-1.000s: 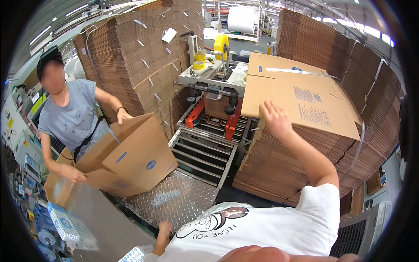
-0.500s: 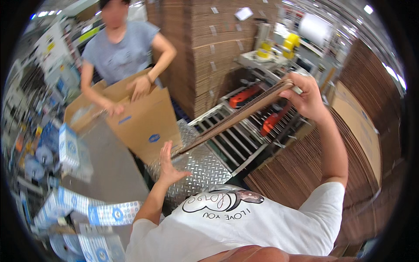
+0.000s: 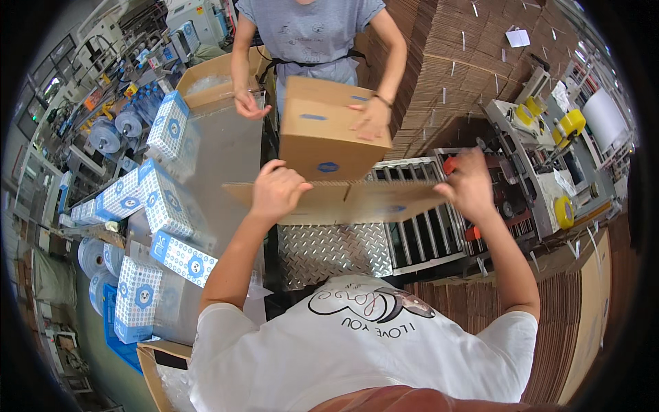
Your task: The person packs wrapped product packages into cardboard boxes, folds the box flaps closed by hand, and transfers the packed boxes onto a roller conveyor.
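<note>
**2 hands stretch 1 flat carton over the roller conveyor**

Several blue-and-white patterned packs (image 3: pixel 168 202) lie in a row on the steel table (image 3: pixel 233 154) at the far left, with rolls of clear film (image 3: pixel 103 136) behind them. Just right of the packs, the left hand (image 3: pixel 276 192) is closed over the left end of a flattened cardboard carton (image 3: pixel 350 201), fingers curled over its top edge. The carton runs level, above the diamond-plate ramp (image 3: pixel 329 250) and the roller conveyor (image 3: pixel 419 233). Beyond it a co-worker holds an erected cardboard box (image 3: pixel 329 134), 1 palm pressed on its right side. The right hand (image 3: pixel 470 187) grips the carton's right end, fingers wrapped round the edge. Stacks of flat cardboard (image 3: pixel 446 62) rise behind, and a tape machine with yellow rolls (image 3: pixel 566 137) stands at the far right.
</note>
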A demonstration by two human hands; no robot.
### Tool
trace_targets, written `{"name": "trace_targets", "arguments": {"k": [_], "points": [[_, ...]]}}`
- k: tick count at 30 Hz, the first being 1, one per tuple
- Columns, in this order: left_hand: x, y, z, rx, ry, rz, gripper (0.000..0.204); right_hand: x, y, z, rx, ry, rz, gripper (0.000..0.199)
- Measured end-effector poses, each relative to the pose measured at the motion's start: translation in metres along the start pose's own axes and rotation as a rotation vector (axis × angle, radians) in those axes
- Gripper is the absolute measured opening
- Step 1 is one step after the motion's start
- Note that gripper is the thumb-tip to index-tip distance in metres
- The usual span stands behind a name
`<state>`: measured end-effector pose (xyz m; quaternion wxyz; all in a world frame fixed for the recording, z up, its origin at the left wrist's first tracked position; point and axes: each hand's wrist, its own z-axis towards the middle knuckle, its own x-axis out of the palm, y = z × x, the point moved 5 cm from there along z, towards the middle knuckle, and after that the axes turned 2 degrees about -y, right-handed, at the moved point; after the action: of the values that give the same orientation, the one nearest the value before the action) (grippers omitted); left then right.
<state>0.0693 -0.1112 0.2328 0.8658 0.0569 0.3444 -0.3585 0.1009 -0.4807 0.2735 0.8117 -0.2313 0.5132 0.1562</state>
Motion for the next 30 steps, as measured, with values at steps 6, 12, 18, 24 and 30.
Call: {"name": "trace_targets", "arguments": {"k": [6, 12, 18, 24, 30], "points": [[0.001, 0.048, -0.016, -0.471, -0.077, 0.511, 0.035, 0.065, 0.004, 0.018, 0.292, 0.441, 0.482, 0.061], [0.017, 0.072, -0.091, -1.095, -0.733, -0.297, 0.095, 0.08, -0.029, 0.051, 0.217, 0.407, 0.469, 0.052], [0.013, 0.075, -0.11, -1.158, -0.392, -0.78, 0.067, 0.078, -0.047, 0.035, 0.074, 0.519, 0.344, 0.046], [0.082, 0.005, -0.019, -1.132, 0.218, -0.562, 0.079, 0.066, -0.009, 0.051, 0.582, 0.755, 0.606, 0.047], [0.189, -0.056, -0.065, -0.163, 0.891, 0.121, 0.075, 0.151, 0.074, -0.017, -0.094, 1.252, 0.562, 0.09]]}}
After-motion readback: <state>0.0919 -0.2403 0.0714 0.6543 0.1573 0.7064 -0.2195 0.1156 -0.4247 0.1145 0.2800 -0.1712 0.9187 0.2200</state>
